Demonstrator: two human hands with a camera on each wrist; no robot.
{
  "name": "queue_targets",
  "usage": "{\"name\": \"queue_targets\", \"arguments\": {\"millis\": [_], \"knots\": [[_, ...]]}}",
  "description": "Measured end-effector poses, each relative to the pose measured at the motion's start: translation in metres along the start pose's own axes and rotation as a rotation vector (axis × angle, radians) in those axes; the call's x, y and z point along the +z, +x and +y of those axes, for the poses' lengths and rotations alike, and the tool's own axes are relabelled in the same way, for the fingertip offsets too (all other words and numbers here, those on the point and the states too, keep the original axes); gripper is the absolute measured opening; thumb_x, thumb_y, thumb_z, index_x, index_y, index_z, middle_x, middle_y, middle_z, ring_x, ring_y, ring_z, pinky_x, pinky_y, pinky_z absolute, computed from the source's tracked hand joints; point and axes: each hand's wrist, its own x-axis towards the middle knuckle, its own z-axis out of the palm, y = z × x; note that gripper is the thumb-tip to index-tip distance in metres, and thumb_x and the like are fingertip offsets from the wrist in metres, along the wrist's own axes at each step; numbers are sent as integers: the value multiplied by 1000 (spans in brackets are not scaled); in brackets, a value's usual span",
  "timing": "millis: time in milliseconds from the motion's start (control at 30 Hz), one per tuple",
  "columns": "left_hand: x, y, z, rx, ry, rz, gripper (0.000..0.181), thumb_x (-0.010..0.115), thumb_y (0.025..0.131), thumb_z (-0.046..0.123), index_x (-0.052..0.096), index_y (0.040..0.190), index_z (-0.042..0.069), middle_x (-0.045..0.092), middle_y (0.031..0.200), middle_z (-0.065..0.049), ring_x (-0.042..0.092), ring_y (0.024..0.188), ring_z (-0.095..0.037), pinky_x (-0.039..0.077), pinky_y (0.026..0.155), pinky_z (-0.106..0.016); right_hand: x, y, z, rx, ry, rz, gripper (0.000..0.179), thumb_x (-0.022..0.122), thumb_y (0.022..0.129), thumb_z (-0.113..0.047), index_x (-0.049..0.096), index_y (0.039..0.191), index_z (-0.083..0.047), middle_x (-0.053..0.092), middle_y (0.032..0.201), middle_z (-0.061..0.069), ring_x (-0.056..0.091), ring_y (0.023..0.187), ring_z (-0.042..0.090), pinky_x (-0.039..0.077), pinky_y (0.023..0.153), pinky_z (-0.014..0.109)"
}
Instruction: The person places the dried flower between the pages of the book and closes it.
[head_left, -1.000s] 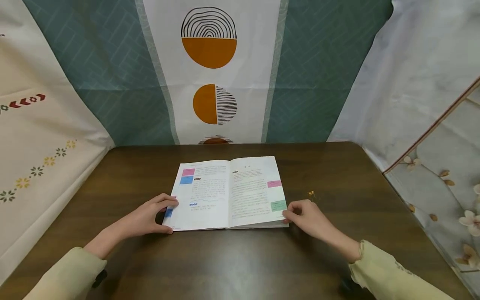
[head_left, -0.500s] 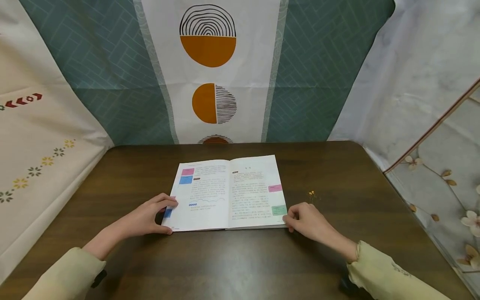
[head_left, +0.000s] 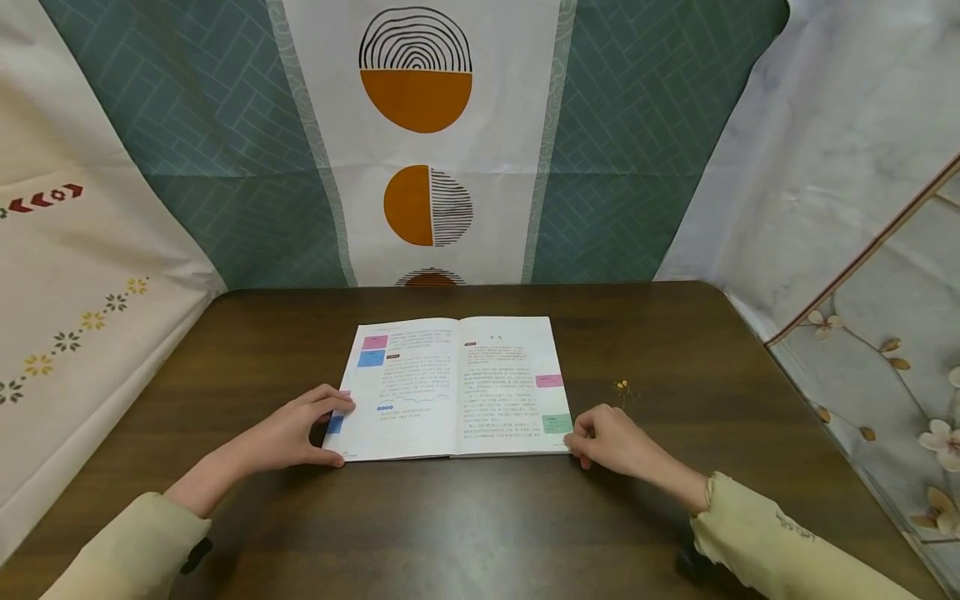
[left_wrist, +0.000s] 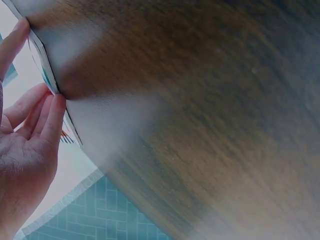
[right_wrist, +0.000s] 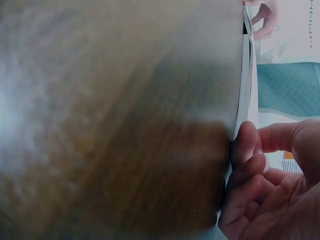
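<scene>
An open book (head_left: 420,392) lies flat on the dark wooden table, its printed pages facing up with pink, blue and green blocks at the margins. My left hand (head_left: 307,425) rests at its lower left corner, the thumb and fairly straight fingers spread apart along the edge. At the lower right corner my right hand (head_left: 611,442) pinches the page corner between thumb and curled fingers. The right wrist view shows those fingers (right_wrist: 245,172) bent at the book's edge, partly hiding the corner. In the left wrist view, fingertips (left_wrist: 57,102) touch the edge of the book.
Brown table surface (head_left: 465,533) spreads around the book. A small yellow flower mark (head_left: 622,386) is on the table right of the book. Patterned cloths hang behind and at both sides, including a teal and white one (head_left: 510,125) at the back.
The right page's lower corner was slightly raised in my right hand a second ago; it has come down and the page lies flatter. My left hand has stayed in place.
</scene>
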Motion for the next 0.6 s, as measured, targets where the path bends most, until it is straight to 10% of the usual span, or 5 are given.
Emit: {"name": "queue_targets", "arguments": {"millis": [600], "knots": [[1,-1,1,-3,21,6,74,86,71,45,60,129,8,54,136,-12,56,120,-30,49,101,-51,-2,-2,1,54,74,50,17,72,87,-17,59,82,-8,59,64,-1,50,49,11,42,47,25]]}}
